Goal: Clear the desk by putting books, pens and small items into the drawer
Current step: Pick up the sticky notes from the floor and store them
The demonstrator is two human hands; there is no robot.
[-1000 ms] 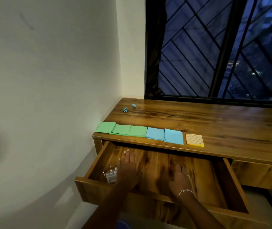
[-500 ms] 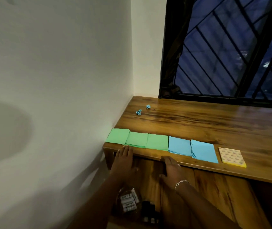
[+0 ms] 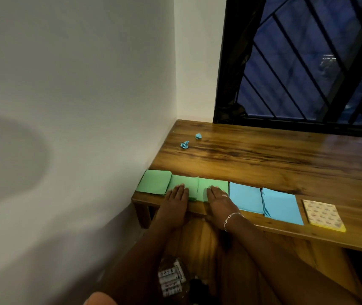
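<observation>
Straight, released fingers (image 3: 180, 190) are laid on pads: left hand (image 3: 176, 201) on middle green pad (image 3: 185, 182), right hand (image 3: 219, 202) on adjoining green pad (image 3: 216, 183). Drawer (image 3: 197, 241) lies directly below.

Left hand (image 3: 176, 200) and right hand (image 3: 218, 200) lie flat on green paper stacks (image 3: 184, 182) at the desk's (image 3: 263, 155) front edge.

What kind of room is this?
Probably a study corner at home. There is a wooden desk against a white wall, a barred window behind it, and coloured paper pads lined along its front edge above an open drawer.
</observation>
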